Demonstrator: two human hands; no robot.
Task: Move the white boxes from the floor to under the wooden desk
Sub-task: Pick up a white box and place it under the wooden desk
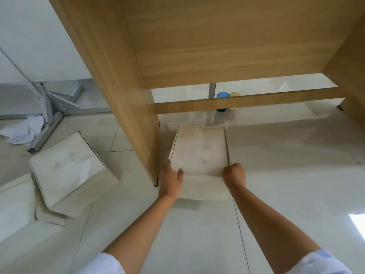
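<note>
Both hands are working the near edge of one white box (199,153) that is sitting on the tiled floor (286,175) at the mouth of the wooden desk (197,46), just beside the desk's left side panel (126,95). Her or his left hand (170,177) is lying open, fingers spread flat against the box's near left corner with the thumb resting on the top face, which looks like a pushing contact rather than a grip. Across from it, the right hand (234,174) is curled into a loose fist against the near right corner, knuckles uppermost; whether it is pinching the cardboard edge I cannot tell. Pressing on both corners at once is probably keeping the box square as it is sliding inward, so it is not twisting against the panel. Most of the box is lying beneath the desktop's overhang, short of the low crossbar (246,99), so this one seems nearly placed. Left of the panel, a second white box (69,173) is sitting tilted on the open floor, leaning against another pale box (17,206) at the frame's edge, both waiting outside the desk. Behind the crossbar a blue cup (223,95) and a yellow cup (235,94) are standing well apart from the work.
</note>
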